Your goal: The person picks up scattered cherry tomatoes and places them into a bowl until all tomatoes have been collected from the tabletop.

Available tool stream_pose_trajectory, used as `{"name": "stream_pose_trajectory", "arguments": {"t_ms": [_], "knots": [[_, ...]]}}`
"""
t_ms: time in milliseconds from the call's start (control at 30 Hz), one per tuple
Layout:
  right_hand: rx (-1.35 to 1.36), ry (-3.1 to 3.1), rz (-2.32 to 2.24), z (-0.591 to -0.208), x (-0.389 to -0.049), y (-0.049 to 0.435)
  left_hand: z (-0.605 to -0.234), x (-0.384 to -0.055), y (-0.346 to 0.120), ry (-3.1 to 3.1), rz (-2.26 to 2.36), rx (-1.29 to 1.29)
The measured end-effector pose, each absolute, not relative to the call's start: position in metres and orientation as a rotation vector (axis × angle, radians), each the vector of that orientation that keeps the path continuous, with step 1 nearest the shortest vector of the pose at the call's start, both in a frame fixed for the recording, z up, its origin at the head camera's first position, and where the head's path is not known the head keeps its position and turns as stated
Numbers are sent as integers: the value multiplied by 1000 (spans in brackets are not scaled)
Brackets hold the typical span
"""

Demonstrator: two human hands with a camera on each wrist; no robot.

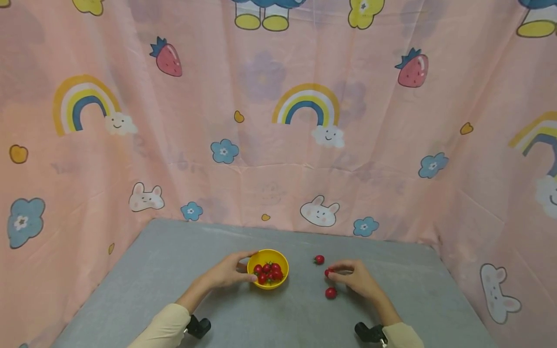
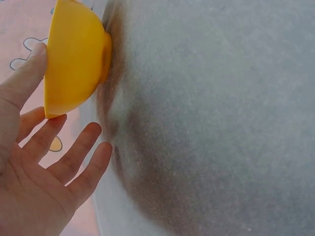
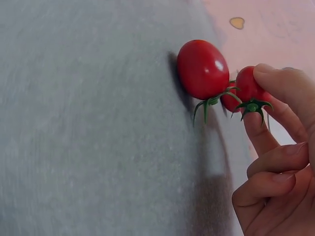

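My left hand (image 1: pixel 228 270) holds a small yellow bowl (image 2: pixel 76 59) at its rim, thumb on one side and fingertips on the other. Several red cherry tomatoes (image 1: pixel 276 274) lie inside that bowl. To the right, my right hand (image 1: pixel 359 279) pinches one cherry tomato (image 3: pixel 248 86) with a green stem between thumb and fingers. Nearer to me, a second cherry tomato (image 1: pixel 330 293) rests on the table. Another cherry tomato (image 1: pixel 319 260) sits farther back, just left of the right fingertips; in the right wrist view the held one partly covers it.
A grey cloth-like surface covers the table (image 1: pixel 183 251). Behind it and along both sides hangs a pink curtain (image 1: pixel 243 193) printed with rainbows, flowers and rabbits. Black wrist mounts (image 1: pixel 370 332) sit at both cuffs.
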State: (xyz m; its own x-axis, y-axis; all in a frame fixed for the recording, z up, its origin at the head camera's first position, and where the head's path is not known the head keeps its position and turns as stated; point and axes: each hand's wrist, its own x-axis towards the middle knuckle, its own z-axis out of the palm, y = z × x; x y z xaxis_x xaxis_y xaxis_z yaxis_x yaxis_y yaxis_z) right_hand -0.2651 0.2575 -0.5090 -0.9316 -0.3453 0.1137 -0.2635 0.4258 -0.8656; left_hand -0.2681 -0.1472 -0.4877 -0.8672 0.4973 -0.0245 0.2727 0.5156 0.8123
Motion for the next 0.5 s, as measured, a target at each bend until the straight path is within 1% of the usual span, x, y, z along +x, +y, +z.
{"name": "stream_pose_trajectory", "arguments": {"t_ms": [367,500], "knots": [[-315,2609,-1652,-509,-264,249,-488,-268,-148,2513,1268,659],[-284,2614,-1681,-508,-264,242,-489,-268,-147,2525,1252,643]]}}
